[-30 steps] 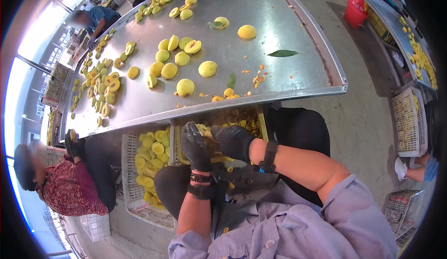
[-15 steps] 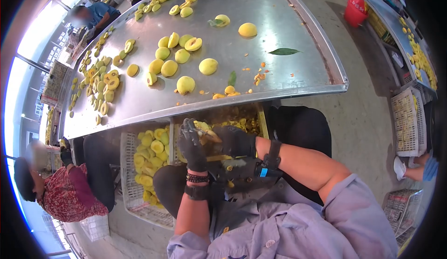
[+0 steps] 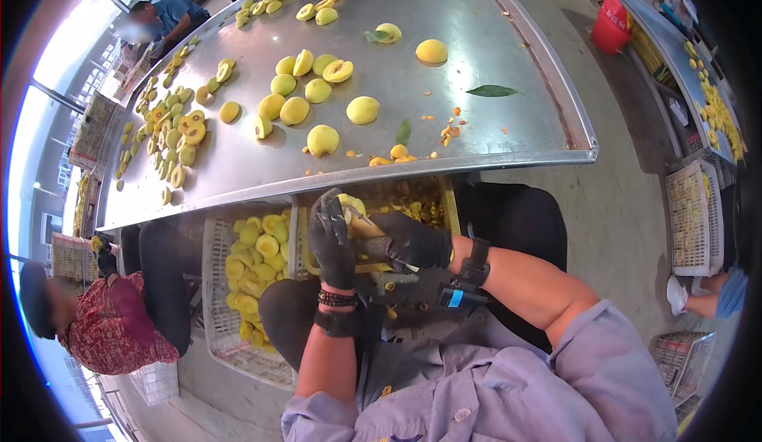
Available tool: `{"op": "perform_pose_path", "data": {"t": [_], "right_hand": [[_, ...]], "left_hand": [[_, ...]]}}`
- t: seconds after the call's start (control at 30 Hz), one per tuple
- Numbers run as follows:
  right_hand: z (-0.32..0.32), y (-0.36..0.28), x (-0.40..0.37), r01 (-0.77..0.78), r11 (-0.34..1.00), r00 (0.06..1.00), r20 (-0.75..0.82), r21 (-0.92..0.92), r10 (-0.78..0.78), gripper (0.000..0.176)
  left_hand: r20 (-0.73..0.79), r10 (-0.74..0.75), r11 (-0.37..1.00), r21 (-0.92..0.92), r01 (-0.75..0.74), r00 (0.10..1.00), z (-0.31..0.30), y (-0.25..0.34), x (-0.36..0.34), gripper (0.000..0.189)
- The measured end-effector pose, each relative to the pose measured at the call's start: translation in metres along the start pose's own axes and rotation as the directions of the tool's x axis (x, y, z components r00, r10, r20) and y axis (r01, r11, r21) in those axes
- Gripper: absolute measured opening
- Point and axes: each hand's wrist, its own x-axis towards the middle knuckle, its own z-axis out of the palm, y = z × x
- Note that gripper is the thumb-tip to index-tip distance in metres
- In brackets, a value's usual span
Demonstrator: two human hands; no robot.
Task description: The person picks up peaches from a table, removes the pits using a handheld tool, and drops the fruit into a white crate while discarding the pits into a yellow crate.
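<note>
My left hand [image 3: 332, 239], in a dark glove, is closed around a yellow fruit [image 3: 352, 204] just below the table's front edge. My right hand [image 3: 409, 241], also gloved, grips a tool [image 3: 363, 226] whose end meets the fruit. The tool's exact shape is partly hidden by the fingers. Beneath both hands is a crate of small orange-yellow scraps [image 3: 417, 201]. To its left stands a white crate [image 3: 218, 299] holding many yellow-green fruit halves [image 3: 258, 255].
The metal table [image 3: 476, 132] carries whole and halved fruits [image 3: 322, 140], scraps and a green leaf [image 3: 492, 91]. A co-worker in red [image 3: 119, 323] sits at left; another person [image 3: 171, 17] is beyond. Right are a red bucket [image 3: 609, 25] and a crate [image 3: 689, 212].
My right hand has turned and shifted slightly, and more of the tool shows. The fruit in my left hand is more visible. The whole view has shifted a little.
</note>
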Motion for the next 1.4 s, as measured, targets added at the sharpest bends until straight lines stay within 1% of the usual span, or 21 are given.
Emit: {"op": "perform_pose_path", "data": {"t": [0.03, 0.13, 0.23, 0.3, 0.4, 0.53, 0.63, 0.77, 0.8, 0.87, 0.9, 0.93, 0.97, 1.0, 1.1, 1.17, 1.2, 1.27, 1.3, 1.37, 1.4], "right_hand": [[0.000, 0.000, 0.000, -0.080, 0.991, 0.997, 0.023, 0.111, 0.078, 0.023], [0.004, 0.008, 0.003, 0.134, 0.965, 0.991, 0.020, -0.227, -0.133, 0.022], [-0.001, 0.004, -0.002, 0.192, 0.835, 0.980, 0.052, -0.516, -0.193, 0.021], [-0.001, -0.004, -0.006, 0.148, 0.904, 0.989, 0.071, -0.400, -0.130, 0.019], [0.005, -0.025, -0.015, -0.107, 0.990, 0.988, 0.105, -0.096, 0.117, 0.017], [0.011, -0.039, -0.023, -0.273, 0.951, 0.960, 0.103, 0.146, 0.260, 0.017], [0.019, -0.033, -0.018, -0.207, 0.954, 0.978, 0.035, 0.215, 0.204, 0.015], [0.021, -0.050, -0.022, -0.130, 0.964, 0.991, 0.053, 0.230, 0.121, 0.020], [0.009, -0.046, -0.016, -0.231, 0.946, 0.972, 0.086, 0.228, 0.217, 0.024], [-0.002, 0.000, -0.001, 0.151, 0.957, 0.982, -0.074, -0.249, -0.174, 0.030], [-0.001, -0.007, -0.003, -0.166, 0.921, 0.984, -0.118, -0.352, 0.132, 0.032], [0.000, -0.014, -0.005, -0.445, 0.769, 0.892, -0.151, -0.458, 0.426, 0.033], [-0.020, 0.078, -0.001, 0.042, 0.623, 0.996, 0.081, -0.781, 0.035, 0.032], [-0.016, 0.059, -0.027, 0.056, 0.608, 0.997, 0.008, -0.792, -0.082, 0.026], [0.013, 0.011, -0.025, -0.167, 0.722, 0.986, -0.104, -0.672, 0.132, 0.027], [0.005, 0.040, 0.001, -0.045, 0.545, 0.996, -0.077, -0.838, -0.037, 0.022], [0.002, 0.053, 0.009, 0.006, 0.436, 0.993, -0.046, -0.900, -0.109, 0.020], [-0.003, 0.063, 0.011, -0.058, 0.455, 0.971, -0.156, -0.889, -0.181, 0.016], [-0.010, 0.065, 0.010, -0.088, 0.465, 0.954, -0.209, -0.881, -0.216, 0.014], [-0.025, 0.067, 0.009, 0.002, 0.531, 0.956, -0.154, -0.848, -0.250, 0.020], [-0.031, 0.068, 0.007, 0.051, 0.564, 0.956, -0.122, -0.824, -0.265, 0.024]], "left_hand": [[0.000, 0.008, 1.000, -0.011, -0.008, 1.000, -0.001, 0.000, 0.000, 0.030], [0.022, 0.199, 0.947, 0.253, -0.198, 0.980, -0.001, -0.020, -0.010, 0.032], [0.062, 0.138, 0.961, 0.233, -0.149, 0.988, -0.006, -0.021, -0.011, 0.033], [0.093, 0.102, 0.967, 0.224, -0.120, 0.990, -0.008, -0.022, -0.010, 0.033], [0.118, 0.451, 0.694, 0.577, -0.431, 0.885, 0.000, -0.038, -0.012, 0.031], [0.062, 0.191, 0.910, 0.364, -0.201, 0.980, 0.005, -0.039, -0.010, 0.030], [-0.126, -0.198, 0.960, -0.224, 0.166, 0.972, 0.014, -0.028, -0.010, 0.031], [-0.135, -0.280, 0.956, 0.052, 0.289, 0.951, -0.037, -0.042, 0.000, 0.035], [-0.173, -0.296, 0.952, 0.025, 0.304, 0.940, -0.063, -0.044, -0.010, 0.036], [-0.232, -0.326, 0.944, -0.020, 0.331, 0.916, -0.110, -0.045, -0.033, 0.036], [-0.251, -0.327, 0.944, -0.037, 0.329, 0.911, -0.132, -0.045, -0.040, 0.037], [-0.269, -0.324, 0.946, -0.065, 0.318, 0.907, -0.150, -0.046, -0.038, 0.038], [-0.279, -0.310, 0.951, -0.103, 0.293, 0.909, -0.163, -0.048, -0.030, 0.038], [-0.270, -0.280, 0.957, -0.150, 0.247, 0.921, -0.167, -0.046, -0.009, 0.039], [-0.101, -0.131, 0.945, -0.313, 0.093, 0.986, -0.136, -0.036, 0.074, 0.042], [0.098, -0.024, 0.947, -0.318, 0.054, 0.995, -0.092, -0.041, 0.114, 0.044], [0.149, -0.003, 0.982, -0.186, 0.031, 0.989, -0.059, -0.039, 0.125, 0.045], [0.249, 0.039, 0.995, 0.077, -0.060, 0.968, 0.008, -0.036, 0.147, 0.048], [0.339, -0.116, 0.992, 0.077, 0.096, 0.934, 0.036, 0.007, 0.147, 0.053], [0.446, 0.199, 0.878, 0.315, -0.361, 0.873, 0.068, -0.009, 0.162, 0.054], [0.506, 0.186, 0.767, 0.461, -0.446, 0.842, 0.080, -0.018, 0.168, 0.053]]}}
